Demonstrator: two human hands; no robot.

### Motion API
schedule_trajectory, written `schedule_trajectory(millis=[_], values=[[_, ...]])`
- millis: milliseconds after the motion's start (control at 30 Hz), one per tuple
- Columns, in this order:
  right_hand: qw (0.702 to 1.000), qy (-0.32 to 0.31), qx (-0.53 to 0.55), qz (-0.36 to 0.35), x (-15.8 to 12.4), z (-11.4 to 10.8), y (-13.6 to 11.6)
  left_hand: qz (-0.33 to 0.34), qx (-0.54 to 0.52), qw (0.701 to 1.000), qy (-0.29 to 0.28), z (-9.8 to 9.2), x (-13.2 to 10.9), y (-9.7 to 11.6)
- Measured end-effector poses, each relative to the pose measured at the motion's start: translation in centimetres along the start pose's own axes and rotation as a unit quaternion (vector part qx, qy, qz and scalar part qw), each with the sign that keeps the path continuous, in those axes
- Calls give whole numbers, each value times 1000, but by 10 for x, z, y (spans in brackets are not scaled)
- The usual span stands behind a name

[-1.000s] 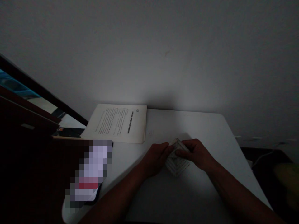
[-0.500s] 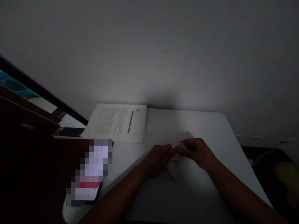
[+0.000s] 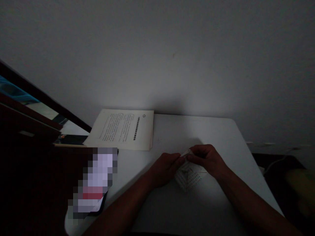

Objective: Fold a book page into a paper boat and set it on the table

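A small printed sheet of paper, partly folded, lies on the white table between my hands. My left hand pinches its upper left edge with closed fingers. My right hand is closed on the raised top corner of the same paper, fingertips meeting those of the left hand. The lower part of the paper rests flat on the table. The room is dim.
A stack of printed sheets lies at the table's back left. A phone with a blurred screen rests at the left edge. Dark wooden furniture stands left. A cable runs beyond the right edge.
My right hand has pulled the paper's top corner over and down a little, so the raised flap looks smaller. My left hand has stayed in place.
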State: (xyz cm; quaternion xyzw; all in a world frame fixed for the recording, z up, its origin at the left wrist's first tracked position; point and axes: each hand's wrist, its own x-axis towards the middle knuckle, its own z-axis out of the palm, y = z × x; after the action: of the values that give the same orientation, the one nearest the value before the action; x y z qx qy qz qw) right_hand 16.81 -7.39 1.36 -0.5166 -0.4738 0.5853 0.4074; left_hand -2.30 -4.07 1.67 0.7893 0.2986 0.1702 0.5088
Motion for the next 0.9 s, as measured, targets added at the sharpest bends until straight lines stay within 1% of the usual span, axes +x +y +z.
schedule_trajectory(millis=[200,333,400,533,633,900], values=[[1000,15,-6,12,0,0,-1,1,-6,1000,-3,-1,-1,1],[999,41,-23,-1,0,-2,-1,4,7,1000,-4,1,-1,1],[999,37,-11,-2,0,-3,0,6,0,1000,-3,1,0,1],[999,37,25,21,1,-1,1,2,-17,1000,-6,2,-1,-1],[998,51,30,16,1,0,0,-2,-21,1000,-12,2,-1,-1],[998,44,38,11,1,-2,3,3,-11,1000,-17,0,-1,3]])
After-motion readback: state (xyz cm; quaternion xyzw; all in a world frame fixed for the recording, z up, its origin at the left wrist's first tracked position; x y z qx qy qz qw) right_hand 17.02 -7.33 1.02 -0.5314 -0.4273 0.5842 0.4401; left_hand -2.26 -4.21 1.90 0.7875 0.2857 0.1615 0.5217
